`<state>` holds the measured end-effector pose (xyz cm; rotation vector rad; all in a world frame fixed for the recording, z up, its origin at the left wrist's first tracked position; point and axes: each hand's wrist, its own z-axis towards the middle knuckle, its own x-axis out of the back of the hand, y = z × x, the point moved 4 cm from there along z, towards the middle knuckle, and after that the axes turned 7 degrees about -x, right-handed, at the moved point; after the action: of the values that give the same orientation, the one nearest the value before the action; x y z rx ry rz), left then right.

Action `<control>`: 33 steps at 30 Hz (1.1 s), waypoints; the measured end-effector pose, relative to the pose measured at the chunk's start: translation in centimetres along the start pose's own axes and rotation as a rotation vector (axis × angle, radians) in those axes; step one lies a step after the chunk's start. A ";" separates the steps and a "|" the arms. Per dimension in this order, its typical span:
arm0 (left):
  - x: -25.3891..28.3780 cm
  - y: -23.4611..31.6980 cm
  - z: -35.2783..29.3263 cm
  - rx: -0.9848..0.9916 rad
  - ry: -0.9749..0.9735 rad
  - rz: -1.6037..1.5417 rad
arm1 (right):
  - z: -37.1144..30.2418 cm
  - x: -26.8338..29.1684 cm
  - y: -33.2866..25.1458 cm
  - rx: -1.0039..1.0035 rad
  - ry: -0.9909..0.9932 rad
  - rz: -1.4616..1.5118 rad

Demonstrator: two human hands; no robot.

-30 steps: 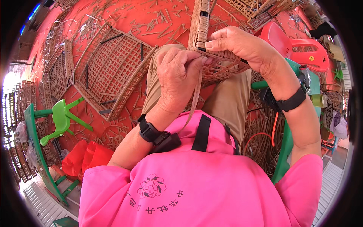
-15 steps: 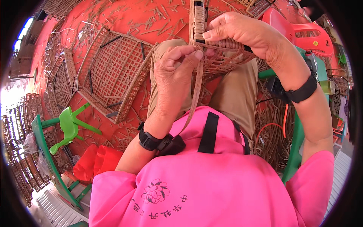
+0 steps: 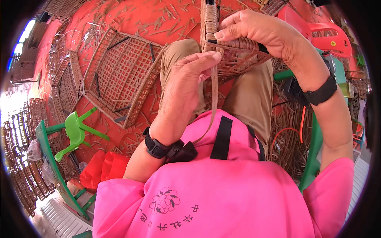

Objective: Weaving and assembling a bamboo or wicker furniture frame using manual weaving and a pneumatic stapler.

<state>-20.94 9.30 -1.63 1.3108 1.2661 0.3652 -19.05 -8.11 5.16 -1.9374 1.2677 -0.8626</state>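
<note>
A brown woven basket (image 3: 232, 65) rests at my knees, its wrapped rim corner turned toward me. My right hand (image 3: 254, 33) grips that rim from above, thumb pressed on the wrapped corner and fingers curled over the far side. Just below the corner, my left hand (image 3: 194, 65) is closed, thumb and forefinger pinched at the top of a flat brown weaving strip (image 3: 214, 89). The strip hangs down past my left wrist toward my lap. Some of the left fingertips are hidden behind the basket edge.
A larger woven tray-like basket (image 3: 123, 73) lies on the red floor (image 3: 154, 18), among scattered strip scraps. To the left stand a small green chair (image 3: 74, 131) and a red bag (image 3: 104, 168). A red plastic chair (image 3: 325, 37) is at the far right, above bundled strips (image 3: 289, 144).
My left hand has shifted slightly, its thumb now lying straighter along the strip near the corner. The strip hangs a little further right. My right hand keeps its hold on the rim.
</note>
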 end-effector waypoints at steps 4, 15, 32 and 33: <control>0.2 0.0 0.1 -0.057 0.015 0.038 | 0.1 0.3 0.2 0.014 -0.007 -0.050; 0.3 1.0 -0.3 -0.466 0.224 0.545 | -0.5 -0.3 -0.5 0.020 0.000 -0.059; -1.0 2.3 -0.8 -0.904 0.224 0.873 | -0.1 -0.3 -0.2 0.051 -0.011 -0.015; -1.1 2.3 -0.8 -0.888 0.206 0.882 | -0.1 -0.3 -0.3 0.060 -0.001 -0.015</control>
<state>-20.97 9.58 1.05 0.9661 0.4619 1.5168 -19.12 -7.75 5.40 -1.9022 1.2137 -0.8970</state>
